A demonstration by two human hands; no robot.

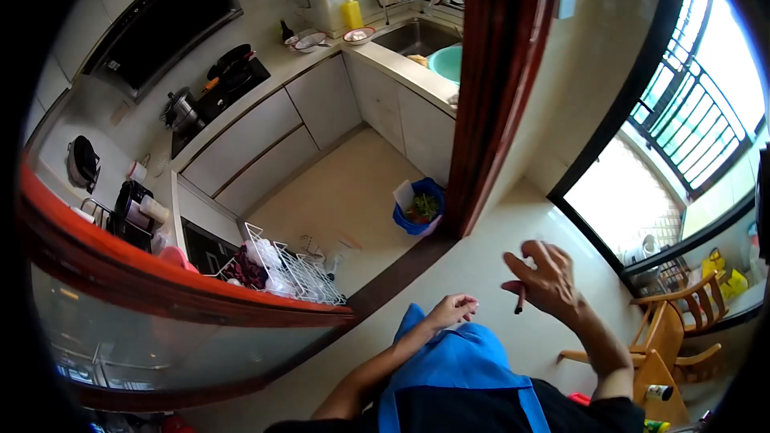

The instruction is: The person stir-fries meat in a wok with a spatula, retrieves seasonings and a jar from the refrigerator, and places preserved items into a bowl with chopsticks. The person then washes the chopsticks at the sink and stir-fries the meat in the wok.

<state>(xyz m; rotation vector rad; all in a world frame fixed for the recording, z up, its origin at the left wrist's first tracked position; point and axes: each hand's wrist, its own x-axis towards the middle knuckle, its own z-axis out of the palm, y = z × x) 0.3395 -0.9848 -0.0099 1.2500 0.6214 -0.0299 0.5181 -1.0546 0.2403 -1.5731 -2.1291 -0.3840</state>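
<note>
My left hand (453,310) is in front of the blue apron (465,357), its fingers curled loosely; whether anything is in them is not visible. Raised to the right of it, my right hand (545,277) has its thumb and fingers bent. A small dark reddish-brown object (520,301) hangs just below the thumb of that hand and appears to be held there, its nature too small to tell. The two hands are apart, above the light floor (489,261) outside the kitchen doorway.
A red-brown door frame (481,104) stands ahead. Beside it on the kitchen floor is a blue-lined bin (419,205) with green scraps. A white wire rack (301,271) is at the left, a wooden chair (666,329) at the right. Beyond are the sink (417,36) and counter (265,96).
</note>
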